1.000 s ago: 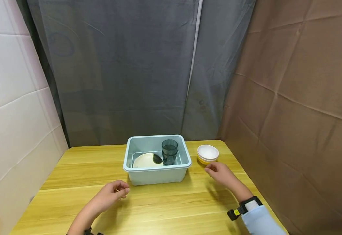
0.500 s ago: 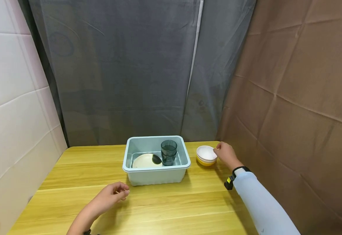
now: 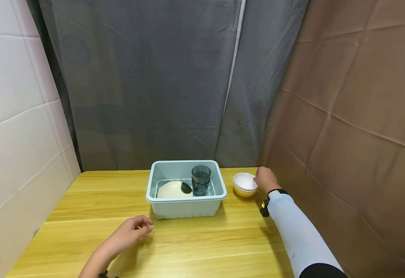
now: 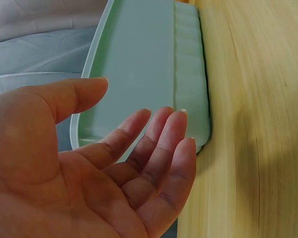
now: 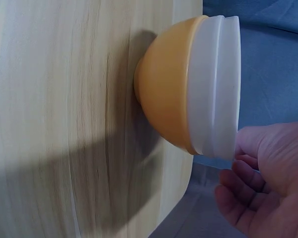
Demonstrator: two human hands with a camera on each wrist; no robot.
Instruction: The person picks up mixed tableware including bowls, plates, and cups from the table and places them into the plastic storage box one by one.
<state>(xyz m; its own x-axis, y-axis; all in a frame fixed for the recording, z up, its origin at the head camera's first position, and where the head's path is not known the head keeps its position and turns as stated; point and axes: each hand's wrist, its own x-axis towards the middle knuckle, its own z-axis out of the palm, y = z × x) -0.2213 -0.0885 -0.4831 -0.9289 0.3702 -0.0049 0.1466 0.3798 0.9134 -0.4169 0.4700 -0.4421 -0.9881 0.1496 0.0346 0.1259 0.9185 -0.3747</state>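
At the table's far right stands a nested stack, with a yellow-orange bowl point(image 5: 166, 84) at the bottom and white bowls in it. My right hand point(image 3: 266, 180) is at the right side of the stack, thumb and curled fingers pinching the rim of the top white bowl point(image 5: 227, 84). Part of the fingertips is hidden behind that rim. My left hand point(image 3: 130, 233) hovers over the table with relaxed, slightly bent fingers and holds nothing. In the left wrist view its palm faces up, near the pale blue-green plastic tub point(image 4: 139, 54).
Inside the tub lies a cream plate point(image 3: 169, 190) with a dark patch, beside stacked dark tinted glasses point(image 3: 201, 179). The tub sits on the wooden table point(image 3: 195, 247). A grey curtain point(image 3: 147, 88) hangs behind, a brown one point(image 3: 345, 116) at the right.
My right hand has moved forward from in front of the bowls round to the right side of their rim. The left hand has stayed in place.
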